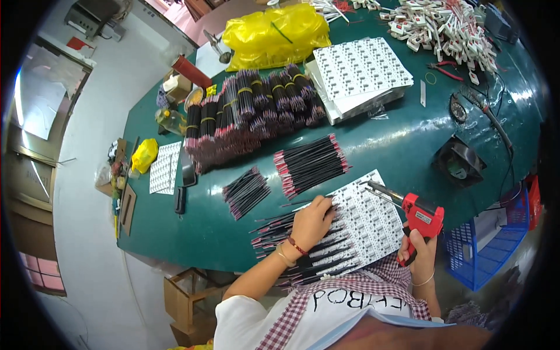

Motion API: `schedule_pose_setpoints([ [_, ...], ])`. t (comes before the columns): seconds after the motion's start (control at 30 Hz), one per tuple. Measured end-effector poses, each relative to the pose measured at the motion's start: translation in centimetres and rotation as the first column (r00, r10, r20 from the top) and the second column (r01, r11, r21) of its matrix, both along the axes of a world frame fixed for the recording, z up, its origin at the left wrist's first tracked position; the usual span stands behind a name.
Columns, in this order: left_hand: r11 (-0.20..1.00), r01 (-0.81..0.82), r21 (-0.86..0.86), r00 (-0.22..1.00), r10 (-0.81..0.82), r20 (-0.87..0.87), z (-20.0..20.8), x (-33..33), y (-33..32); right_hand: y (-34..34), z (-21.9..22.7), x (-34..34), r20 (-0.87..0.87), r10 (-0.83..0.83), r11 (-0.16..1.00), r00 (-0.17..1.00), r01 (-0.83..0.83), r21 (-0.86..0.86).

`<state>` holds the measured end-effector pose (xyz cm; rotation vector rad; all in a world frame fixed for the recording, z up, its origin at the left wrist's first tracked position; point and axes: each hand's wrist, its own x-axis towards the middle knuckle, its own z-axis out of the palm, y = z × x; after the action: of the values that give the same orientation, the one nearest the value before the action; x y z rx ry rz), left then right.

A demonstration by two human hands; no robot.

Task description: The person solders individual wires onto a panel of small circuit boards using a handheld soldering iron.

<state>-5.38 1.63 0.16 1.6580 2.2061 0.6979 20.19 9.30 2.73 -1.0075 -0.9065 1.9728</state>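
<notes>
"How are the hands?"
"The right hand [421, 252] is wrapped around the grip of a red-and-black gun-shaped soldering tool [424, 214]. The left hand [314, 223] lies palm down, fingertips bunched; I can't tell whether they pinch a wire."
"Where are the wires?"
"The black wires [309, 272] lie in a row under and beside the left hand, much the nearer one, with their right-hand ends on the white printed sheet [379, 233]. Their long axis runs roughly left to right, rising slightly to the right."
"And the tool's nose?"
"It points left and away from the body, over the sheet's far part, right of the left fingertips and apart from them."
"Beyond that?"
"A wide pink-ended wire batch [312, 165], with a smaller one [246, 192] to its left."
</notes>
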Motion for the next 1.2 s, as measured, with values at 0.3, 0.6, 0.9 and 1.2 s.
schedule_pose_setpoints([
  [0.3,0.992,0.069,0.102,0.997,-0.071,0.023,1.1,1.2,-1.2,-0.9,0.5,0.0,-0.075,0.040,0.999,0.996,-0.040,0.004],
  [0.6,0.998,0.016,0.066,0.989,-0.006,-0.147,-0.7,0.2,-0.4,-1.3,0.5,-0.3,0.110,0.024,0.994,0.994,-0.035,0.102],
  [0.9,0.997,-0.010,0.080,0.997,0.016,-0.070,-0.9,-0.7,0.7,-0.7,-0.9,0.4,0.178,0.179,0.983,0.968,-0.183,0.006],
  [1.2,0.999,-0.012,0.036,0.994,0.015,-0.105,-0.7,0.1,0.5,-2.2,-1.1,0.3,0.195,0.182,0.983,0.964,-0.173,-0.063],
])
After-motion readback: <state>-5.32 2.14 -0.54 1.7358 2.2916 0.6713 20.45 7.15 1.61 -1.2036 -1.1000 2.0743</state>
